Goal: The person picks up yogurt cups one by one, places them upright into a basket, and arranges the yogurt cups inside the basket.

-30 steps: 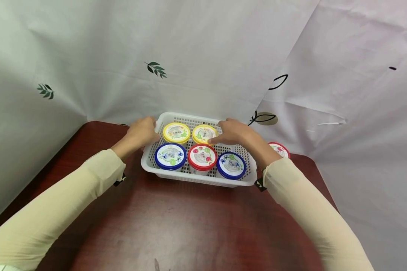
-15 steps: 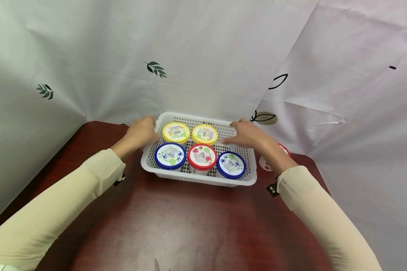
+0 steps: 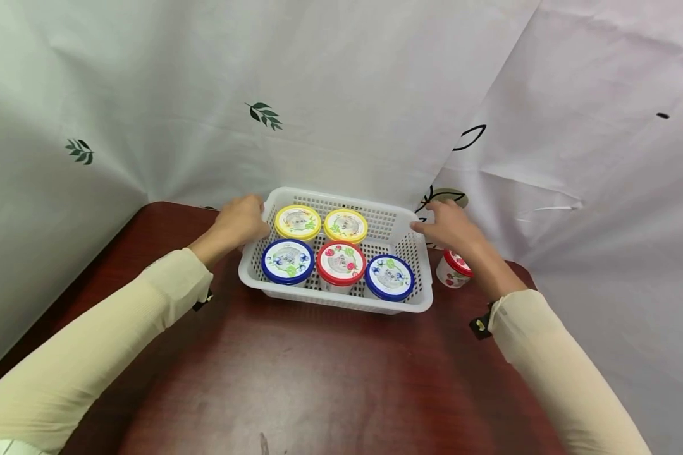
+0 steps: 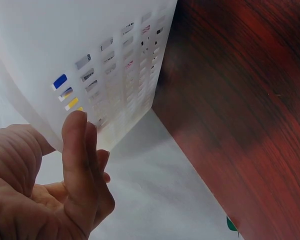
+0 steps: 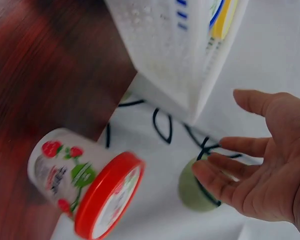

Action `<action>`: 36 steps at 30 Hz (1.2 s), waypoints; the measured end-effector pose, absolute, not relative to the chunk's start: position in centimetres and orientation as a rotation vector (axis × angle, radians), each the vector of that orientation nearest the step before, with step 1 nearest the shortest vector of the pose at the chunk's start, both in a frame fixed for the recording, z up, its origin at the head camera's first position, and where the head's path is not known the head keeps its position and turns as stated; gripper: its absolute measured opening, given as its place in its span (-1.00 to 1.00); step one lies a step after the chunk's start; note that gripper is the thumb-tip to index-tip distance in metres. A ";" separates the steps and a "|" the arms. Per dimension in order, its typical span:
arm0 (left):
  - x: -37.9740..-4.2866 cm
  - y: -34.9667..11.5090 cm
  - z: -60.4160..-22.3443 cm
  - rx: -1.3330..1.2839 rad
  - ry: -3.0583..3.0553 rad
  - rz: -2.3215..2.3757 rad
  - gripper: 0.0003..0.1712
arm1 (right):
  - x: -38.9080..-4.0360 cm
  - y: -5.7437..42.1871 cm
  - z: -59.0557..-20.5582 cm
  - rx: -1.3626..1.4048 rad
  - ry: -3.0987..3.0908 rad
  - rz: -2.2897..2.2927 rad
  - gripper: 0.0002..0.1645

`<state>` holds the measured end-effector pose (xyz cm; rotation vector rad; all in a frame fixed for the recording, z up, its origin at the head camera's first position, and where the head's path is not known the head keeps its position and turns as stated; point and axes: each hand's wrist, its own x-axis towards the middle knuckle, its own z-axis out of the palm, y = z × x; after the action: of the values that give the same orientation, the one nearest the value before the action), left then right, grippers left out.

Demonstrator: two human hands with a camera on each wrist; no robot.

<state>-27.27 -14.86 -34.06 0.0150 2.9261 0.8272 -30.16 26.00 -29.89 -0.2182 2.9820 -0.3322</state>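
Note:
A white plastic basket (image 3: 336, 304) holds several lidded cups. At the back are two yellow-lidded cups, one (image 3: 298, 222) left of the other (image 3: 346, 225). In front, a red-lidded cup (image 3: 341, 263) sits between two blue-lidded cups, left (image 3: 288, 261) and right (image 3: 389, 278). My left hand (image 3: 240, 221) grips the basket's left rim, fingers against the outer wall in the left wrist view. Past the basket's right back corner, my right hand (image 3: 454, 225) is in the air with fingers spread, holding nothing. Below it, another red-lidded cup (image 5: 85, 177) with a raspberry print stands outside the basket.
The dark red wooden table (image 3: 319, 379) carries the basket and the loose cup. Behind and on both sides hangs a white cloth (image 3: 330, 95) with leaf prints, close to the basket's back edge.
My right hand has moved rightward from above the back right yellow-lidded cup to outside the basket. The loose red-lidded cup is now more visible. The left hand keeps its place on the rim.

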 end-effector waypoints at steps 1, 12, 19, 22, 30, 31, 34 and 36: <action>-27.3 -14.8 -34.1 0.013 2.927 0.825 -0.60 | -30.3 26.5 -30.1 -0.183 2.983 -0.345 0.00; -27.4 -14.7 -34.1 0.011 2.933 0.814 -0.61 | -34.7 34.8 -35.6 -0.063 2.963 -0.250 0.07; -27.3 -14.7 -34.0 0.007 2.932 0.806 -0.60 | -36.6 38.5 -37.8 -0.084 2.919 -0.184 0.30; -27.3 -14.7 -34.0 0.003 2.934 0.804 -0.61 | -35.8 38.5 -37.1 -0.063 2.874 -0.189 0.34; -27.3 -14.6 -34.1 0.005 2.948 0.801 -0.62 | -35.6 39.0 -37.3 -0.019 2.824 -0.228 0.37; -27.2 -14.6 -34.1 0.008 2.948 0.805 -0.61 | -36.0 39.2 -37.8 -0.005 2.830 -0.232 0.37; -27.1 -14.6 -34.1 0.009 2.951 0.810 -0.60 | -36.9 40.1 -38.9 -0.021 2.824 -0.274 0.39; -27.0 -14.6 -34.0 0.007 2.951 0.810 -0.59 | -37.5 40.6 -39.6 -0.014 2.847 -0.271 0.37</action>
<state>-26.99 -14.58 -34.03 0.0069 2.9511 0.8102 -37.52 40.56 -39.61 -0.0141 2.8466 -0.2711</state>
